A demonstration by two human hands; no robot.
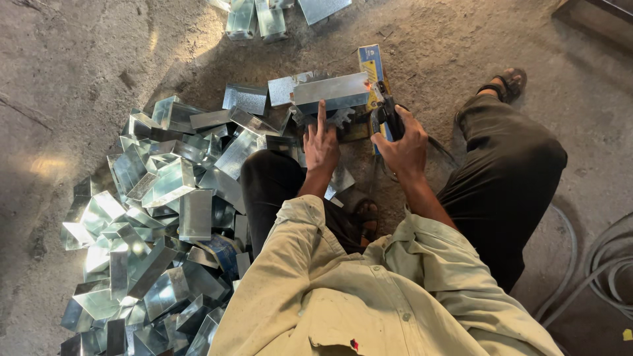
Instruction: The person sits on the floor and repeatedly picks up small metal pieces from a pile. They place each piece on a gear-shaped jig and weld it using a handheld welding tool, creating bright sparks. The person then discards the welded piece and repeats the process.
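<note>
A folded box of shiny galvanised sheet metal lies on the concrete floor at about twelve o'clock from the person's knees, its long flat face catching the light, with a small orange glow at its right end where the tool tip meets it. It rests over a yellow and blue strip and a toothed dark part just below it.

The left hand reaches straight forward from a pale shirt sleeve, forearm running toward twelve o'clock. It is mostly open, the fingers spread, one finger stretched out and pressing against the lower edge of the box; it grips nothing.

The right hand comes in from five o'clock, wrist bent inward. It is closed in a fist around a dark handled tool whose tip touches the box's right end; a cable trails from it toward three o'clock.

A large heap of similar metal boxes spreads at nine o'clock, and hoses coil at four o'clock
</note>
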